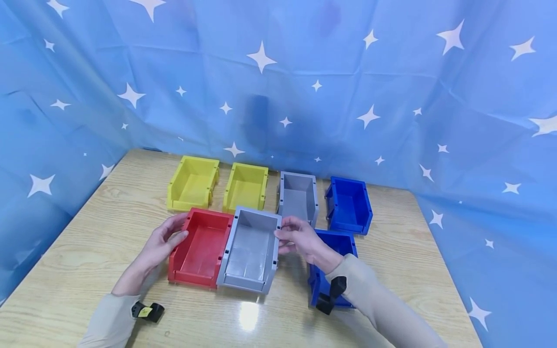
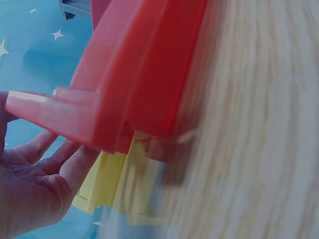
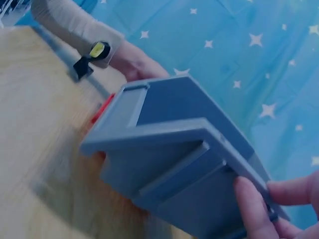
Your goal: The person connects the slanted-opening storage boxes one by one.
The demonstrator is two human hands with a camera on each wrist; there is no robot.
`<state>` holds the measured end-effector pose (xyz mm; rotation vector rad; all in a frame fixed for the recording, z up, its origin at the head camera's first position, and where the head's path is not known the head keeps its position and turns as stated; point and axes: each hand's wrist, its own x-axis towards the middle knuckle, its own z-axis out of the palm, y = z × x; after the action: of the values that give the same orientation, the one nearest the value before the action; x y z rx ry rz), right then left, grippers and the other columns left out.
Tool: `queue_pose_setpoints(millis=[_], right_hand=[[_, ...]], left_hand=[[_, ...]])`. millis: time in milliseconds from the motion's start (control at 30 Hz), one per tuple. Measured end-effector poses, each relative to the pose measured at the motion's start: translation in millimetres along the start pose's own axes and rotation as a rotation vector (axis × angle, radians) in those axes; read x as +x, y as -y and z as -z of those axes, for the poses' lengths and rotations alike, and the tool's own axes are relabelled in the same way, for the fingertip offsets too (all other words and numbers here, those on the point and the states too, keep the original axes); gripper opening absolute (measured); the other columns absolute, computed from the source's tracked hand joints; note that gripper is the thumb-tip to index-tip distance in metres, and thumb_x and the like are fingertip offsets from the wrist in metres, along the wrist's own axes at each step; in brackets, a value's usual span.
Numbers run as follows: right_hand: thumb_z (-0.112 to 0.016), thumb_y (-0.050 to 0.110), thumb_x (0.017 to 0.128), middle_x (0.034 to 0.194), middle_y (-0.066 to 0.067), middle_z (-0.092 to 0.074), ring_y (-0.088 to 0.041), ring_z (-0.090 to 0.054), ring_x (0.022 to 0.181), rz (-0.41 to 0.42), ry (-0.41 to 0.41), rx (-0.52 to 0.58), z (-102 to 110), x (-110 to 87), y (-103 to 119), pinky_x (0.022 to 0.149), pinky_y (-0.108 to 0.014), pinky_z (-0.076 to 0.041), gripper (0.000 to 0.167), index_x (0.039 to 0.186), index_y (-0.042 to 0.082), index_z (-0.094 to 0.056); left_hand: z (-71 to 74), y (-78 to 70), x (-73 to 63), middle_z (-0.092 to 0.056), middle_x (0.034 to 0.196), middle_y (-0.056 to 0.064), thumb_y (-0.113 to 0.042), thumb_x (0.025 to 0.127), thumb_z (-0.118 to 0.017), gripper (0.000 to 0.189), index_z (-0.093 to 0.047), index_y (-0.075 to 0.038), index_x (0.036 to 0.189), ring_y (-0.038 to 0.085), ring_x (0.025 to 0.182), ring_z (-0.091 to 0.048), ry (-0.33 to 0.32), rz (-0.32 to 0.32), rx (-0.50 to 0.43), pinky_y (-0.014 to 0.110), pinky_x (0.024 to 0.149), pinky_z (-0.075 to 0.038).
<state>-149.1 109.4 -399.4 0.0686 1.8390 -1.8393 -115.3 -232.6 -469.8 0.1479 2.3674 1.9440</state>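
A red plastic storage bin [image 1: 203, 247] and a grey storage bin [image 1: 251, 244] stand side by side at the middle of the table, the grey one's left rim meeting or overlapping the red one's right rim. My left hand [image 1: 157, 247] grips the red bin by its left side, thumb at the rim and fingers under the edge in the left wrist view. On the other side my right hand [image 1: 304, 240] pinches the grey bin's right rim between thumb and fingers. In the right wrist view the grey bin [image 3: 164, 144] looks tilted and slightly above the wood.
Behind stand two yellow bins [image 1: 191, 187] [image 1: 246, 187], another grey bin [image 1: 299, 194] and a blue bin [image 1: 349, 205]. A second blue bin [image 1: 334, 239] lies partly hidden beneath my right forearm. A blue star-patterned cloth [image 1: 261, 96] hangs behind the wooden table [image 1: 100, 227].
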Motion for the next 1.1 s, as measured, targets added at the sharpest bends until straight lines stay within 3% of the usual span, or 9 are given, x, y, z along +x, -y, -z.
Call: queue_pose_setpoints(millis=[100,167,333,433,500,567,767,933,1100], right_hand=[[-0.062,0.002,0.087,0.087,-0.007,-0.052,-0.016,-0.058,0.069,0.049,-0.031,-0.092,-0.9,-0.8,0.1,0.067,-0.034,-0.056,0.028,0.11,-0.003,-0.046],[-0.065,0.006,0.087,0.095,-0.01,-0.053,-0.016,-0.058,0.074,0.163,-0.079,-0.256,-1.7,-2.3,0.4,0.069,-0.035,-0.055,0.036,0.116,-0.003,-0.047],[-0.07,0.014,0.084,0.115,-0.016,-0.052,-0.026,-0.057,0.094,0.682,-0.222,-0.775,-11.1,-11.2,5.2,0.076,-0.039,-0.051,0.05,0.126,-0.001,-0.049],[-0.071,0.014,0.082,0.121,-0.017,-0.054,-0.028,-0.054,0.109,0.956,-0.14,-0.92,-26.2,-16.2,8.3,0.09,-0.04,-0.048,0.049,0.125,-0.001,-0.052],[-0.071,0.019,0.083,0.126,-0.017,-0.053,-0.027,-0.05,0.117,1.034,-0.074,-1.007,-38.6,-18.9,9.2,0.098,-0.041,-0.043,0.051,0.127,0.0,-0.052],[-0.068,0.029,0.086,0.134,-0.016,-0.048,-0.027,-0.044,0.125,1.01,-0.042,-1.12,-50.5,-20.6,9.4,0.102,-0.042,-0.039,0.057,0.132,0.002,-0.049],[-0.05,0.064,0.085,0.153,-0.012,-0.022,-0.032,-0.017,0.14,0.752,-0.083,-1.481,-75.5,-17.7,3.7,0.103,-0.06,-0.028,0.082,0.148,0.016,-0.029],[-0.041,0.072,0.083,0.157,-0.009,-0.009,-0.029,0.002,0.143,0.662,-0.091,-1.54,-85.8,-13.5,-2.2,0.103,-0.067,-0.015,0.086,0.15,0.022,-0.021],[-0.038,0.072,0.085,0.156,-0.011,-0.008,-0.031,0.005,0.142,0.656,-0.113,-1.546,-90.5,-11.2,-1.3,0.101,-0.071,-0.012,0.085,0.15,0.02,-0.023]], left_hand=[[1.3,0.5,0.1,-0.042,0.133,0.027,-0.006,0.094,-0.053,0.05,-0.035,0.001,0.14,0.039,0.119,-0.04,0.004,0.012,-0.002,0.019,0.084,-0.048],[2.0,0.7,0.1,-0.042,0.133,0.026,-0.006,0.094,-0.053,0.05,-0.035,0.0,0.14,0.04,0.119,-0.04,0.01,0.019,-0.006,0.021,0.084,-0.049],[2.5,-0.2,0.3,-0.042,0.134,0.025,-0.008,0.094,-0.053,0.051,-0.034,-0.001,0.141,0.04,0.12,-0.041,0.022,0.025,0.003,0.024,0.084,-0.049],[2.0,-0.8,0.4,-0.043,0.133,0.026,-0.007,0.095,-0.053,0.05,-0.035,0.0,0.14,0.039,0.118,-0.042,0.018,0.017,-0.003,0.024,0.084,-0.05],[2.0,-0.8,0.3,-0.043,0.132,0.027,-0.007,0.095,-0.053,0.049,-0.035,0.0,0.14,0.037,0.116,-0.044,0.015,0.012,-0.012,0.025,0.083,-0.05],[1.8,-0.1,0.3,-0.043,0.131,0.028,-0.006,0.095,-0.053,0.048,-0.035,0.001,0.139,0.036,0.115,-0.045,0.012,0.005,-0.012,0.026,0.082,-0.051],[1.7,2.5,1.5,-0.044,0.131,0.027,-0.005,0.094,-0.053,0.048,-0.036,0.001,0.139,0.037,0.115,-0.045,0.013,0.005,-0.002,0.026,0.082,-0.051],[2.2,0.7,0.6,-0.044,0.132,0.027,-0.005,0.094,-0.053,0.049,-0.036,0.001,0.139,0.036,0.115,-0.045,0.015,0.009,-0.014,0.027,0.081,-0.051],[2.1,0.8,0.7,-0.043,0.132,0.027,-0.005,0.094,-0.053,0.049,-0.035,0.0,0.14,0.042,0.117,-0.042,0.015,0.02,-0.009,0.026,0.082,-0.051]])
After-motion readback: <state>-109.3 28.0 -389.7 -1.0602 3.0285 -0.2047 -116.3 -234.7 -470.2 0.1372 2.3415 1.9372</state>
